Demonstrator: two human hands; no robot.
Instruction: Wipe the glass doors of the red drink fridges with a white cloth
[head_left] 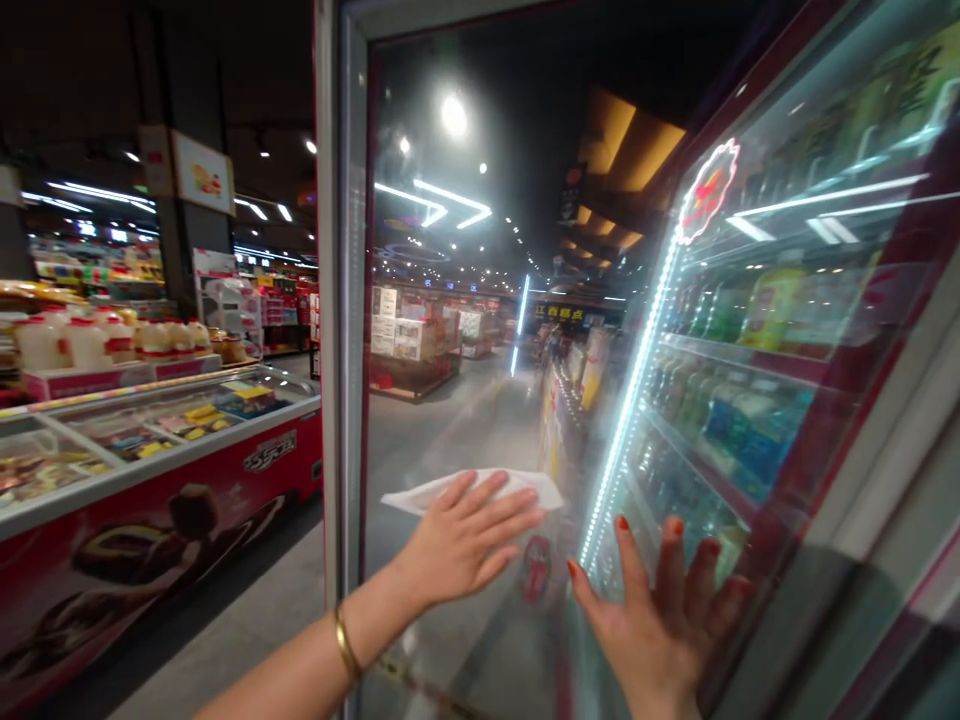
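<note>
My left hand [474,530], with a gold bangle on the wrist, lies flat with its fingers stretched out over a white cloth or tissue [546,488]. It presses this against a glass cooler door [450,430], and the cloth's edges stick out on both sides. To the right, my right hand [660,610] shows red nails and spread fingers, with nothing seen in it. It is raised close to the glass; whether the fingertips touch it I cannot tell.
The door's metal frame [349,300] stands upright at the left. Shelves with bottles [757,420] and a bright light strip [630,390] show at the right. A red chest freezer [247,480] stands to the left, with white jugs [90,340] behind it.
</note>
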